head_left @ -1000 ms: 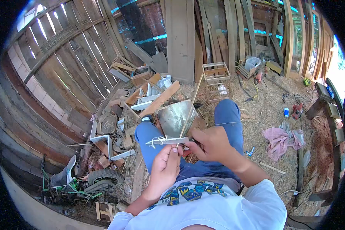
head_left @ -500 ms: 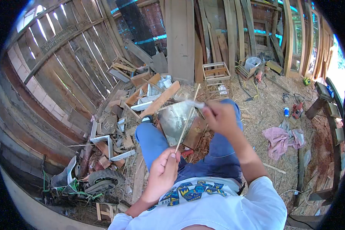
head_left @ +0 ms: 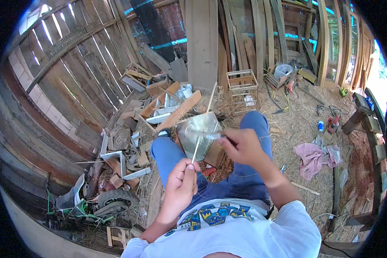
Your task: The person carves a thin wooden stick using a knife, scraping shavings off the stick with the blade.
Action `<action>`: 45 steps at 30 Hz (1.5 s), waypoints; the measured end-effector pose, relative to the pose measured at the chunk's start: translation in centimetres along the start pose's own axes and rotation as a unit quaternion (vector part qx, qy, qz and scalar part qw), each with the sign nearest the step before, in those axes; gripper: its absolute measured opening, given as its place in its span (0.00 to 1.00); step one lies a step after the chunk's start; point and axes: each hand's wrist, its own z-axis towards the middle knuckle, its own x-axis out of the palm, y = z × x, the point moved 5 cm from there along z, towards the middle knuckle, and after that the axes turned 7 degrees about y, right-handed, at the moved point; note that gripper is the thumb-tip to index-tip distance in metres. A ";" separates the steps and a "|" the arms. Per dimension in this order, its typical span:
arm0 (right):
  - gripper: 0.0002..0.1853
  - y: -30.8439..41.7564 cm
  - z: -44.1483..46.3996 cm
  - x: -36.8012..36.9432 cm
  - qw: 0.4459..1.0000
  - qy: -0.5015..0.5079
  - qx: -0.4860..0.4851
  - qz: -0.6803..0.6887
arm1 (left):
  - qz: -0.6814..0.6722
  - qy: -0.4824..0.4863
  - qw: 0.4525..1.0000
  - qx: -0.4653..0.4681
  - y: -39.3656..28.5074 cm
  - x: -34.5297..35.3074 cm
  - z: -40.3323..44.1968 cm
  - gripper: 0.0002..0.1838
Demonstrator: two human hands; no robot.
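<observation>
Left grip [head_left: 183,179]: slender, pale stick [head_left: 196,148]

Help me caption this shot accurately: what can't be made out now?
All in the head view:
Knife: edge, and whether it touches the stick, blurred by motion.
Knife handle: hidden in the right hand.
Stick's near end: hidden in the left hand.
Plank lettering: too small to read surely.

L fingers [head_left: 181,167] curled tight, R fingers [head_left: 241,138] ditto, further fwd
</observation>
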 end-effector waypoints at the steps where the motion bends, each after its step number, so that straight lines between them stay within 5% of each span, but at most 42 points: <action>1: 0.21 1.1 -0.1 0.3 1.000 0.017 -0.021 -0.006 | 0.005 -0.003 1.000 0.008 -0.2 0.1 0.1 0.10; 9: 0.21 4.6 -0.2 0.4 0.988 0.043 -0.123 -0.087 | 0.001 -0.015 1.000 0.022 -0.8 0.4 0.4 0.09; 12: 0.21 4.6 -0.2 0.5 0.986 0.050 -0.124 -0.097 | -0.101 0.001 0.995 -0.002 -0.7 0.5 0.5 0.09; 23: 0.19 5.5 -0.1 0.2 0.981 0.049 -0.150 -0.115 | 0.045 -0.036 0.998 0.029 -0.6 0.6 0.4 0.13; 39: 0.20 3.8 0.3 -0.2 0.977 0.007 -0.148 -0.154 | -0.013 0.009 1.000 0.002 -0.8 1.0 0.2 0.12; 42: 0.21 0.7 1.5 -1.6 0.991 -0.037 -0.053 -0.117 | -0.007 0.002 1.000 -0.001 -1.0 0.9 -0.2 0.12; 45: 0.21 1.0 1.0 -1.2 0.988 -0.005 -0.071 -0.134 | -0.002 -0.007 1.000 -0.013 -0.7 0.5 0.1 0.12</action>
